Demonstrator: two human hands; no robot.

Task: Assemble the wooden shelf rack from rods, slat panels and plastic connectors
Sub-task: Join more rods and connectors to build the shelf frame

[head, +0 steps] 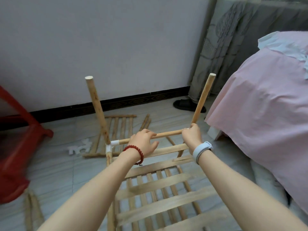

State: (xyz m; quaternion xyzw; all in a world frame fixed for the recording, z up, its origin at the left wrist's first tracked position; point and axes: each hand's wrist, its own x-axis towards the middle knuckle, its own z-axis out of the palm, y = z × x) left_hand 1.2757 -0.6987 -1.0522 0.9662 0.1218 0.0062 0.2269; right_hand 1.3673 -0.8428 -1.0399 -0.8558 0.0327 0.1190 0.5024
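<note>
Holding the crossbar rod [168, 134]: left hand [144, 141] loosely, right hand [191, 136] gripping its end.

Both my forearms reach up from the bottom edge toward the middle of the frame, bare and nearly parallel. My left hand [144, 140] sits just left of centre, palm down, fingers curled over the horizontal rod [168, 134], thumb side toward the lower right. A red bead bracelet [135, 151] circles that wrist. My right hand [191, 135] sits just right of centre, its grip a tight fist round the rod's right end. A pale blue band [201, 150] wraps that wrist.
</note>
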